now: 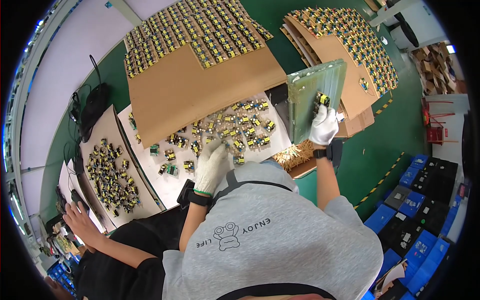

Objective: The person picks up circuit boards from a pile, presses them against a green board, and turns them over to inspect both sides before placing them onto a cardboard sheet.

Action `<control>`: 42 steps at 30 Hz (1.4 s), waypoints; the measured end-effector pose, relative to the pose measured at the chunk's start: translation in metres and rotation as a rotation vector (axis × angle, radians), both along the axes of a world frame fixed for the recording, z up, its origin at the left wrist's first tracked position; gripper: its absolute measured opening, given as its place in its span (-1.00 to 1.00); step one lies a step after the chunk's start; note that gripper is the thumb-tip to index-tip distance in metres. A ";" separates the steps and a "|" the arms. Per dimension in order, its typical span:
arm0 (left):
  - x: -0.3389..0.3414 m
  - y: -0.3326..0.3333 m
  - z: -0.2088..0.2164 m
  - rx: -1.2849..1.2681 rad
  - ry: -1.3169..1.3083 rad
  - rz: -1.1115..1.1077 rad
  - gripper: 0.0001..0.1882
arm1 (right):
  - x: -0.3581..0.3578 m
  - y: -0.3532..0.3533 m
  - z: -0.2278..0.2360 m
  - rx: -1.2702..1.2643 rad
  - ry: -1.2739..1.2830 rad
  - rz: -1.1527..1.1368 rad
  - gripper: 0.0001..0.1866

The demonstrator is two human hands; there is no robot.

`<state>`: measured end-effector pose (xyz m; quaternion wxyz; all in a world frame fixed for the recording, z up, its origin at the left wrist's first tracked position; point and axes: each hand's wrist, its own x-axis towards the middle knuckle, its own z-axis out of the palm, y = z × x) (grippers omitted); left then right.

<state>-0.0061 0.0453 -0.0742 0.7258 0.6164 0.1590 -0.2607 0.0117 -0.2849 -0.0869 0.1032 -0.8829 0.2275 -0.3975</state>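
Green workshop floor [410, 115] runs behind everything, with blue plastic bins [420, 255] grouped at the lower right of the frame. At the centre, a white table [165, 187] carries a loose scatter of small circuit boards with yellow block-shaped parts [239, 145].

Right of centre, my right hand [325, 125], in a white glove, has its fingers closed on a single black-and-yellow circuit board [322, 99], held in front of a pale green flat panel [302, 105]; whether those two touch I can't tell. My left hand [211, 167], in a white knitted glove with a green edge at the cuff, is down among the scatter, fingers slightly bent; I can't tell whether they have hold of anything.

Judging by how things lie, a good share is already set out. A brown cardboard sheet [210, 95] at the top centre bears tidy rows of boards [192, 30] over its far part, and more rows [360, 35] fill much of another sheet at the upper right. What seems left is the scatter by my left hand, the board in my right, and perhaps the jumbled heap of boards [112, 175] at the left. The near part of the central sheet is bare, so it looks to have room for further rows.
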 end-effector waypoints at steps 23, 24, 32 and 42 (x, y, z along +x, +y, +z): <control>0.002 0.001 0.001 0.084 -0.056 -0.064 -0.46 | 0.008 0.011 0.026 0.350 0.080 -0.002 -0.72; 0.003 0.000 0.005 0.087 -0.034 -0.069 -0.44 | 0.009 0.012 0.026 0.306 0.097 -0.007 -0.71; 0.001 0.004 0.006 -0.004 0.020 0.022 -0.45 | 0.011 0.019 0.025 0.204 -0.008 0.089 -0.78; -0.002 0.005 -0.003 -0.030 0.009 0.006 -0.44 | 0.028 0.036 0.023 0.188 -0.135 0.037 -0.79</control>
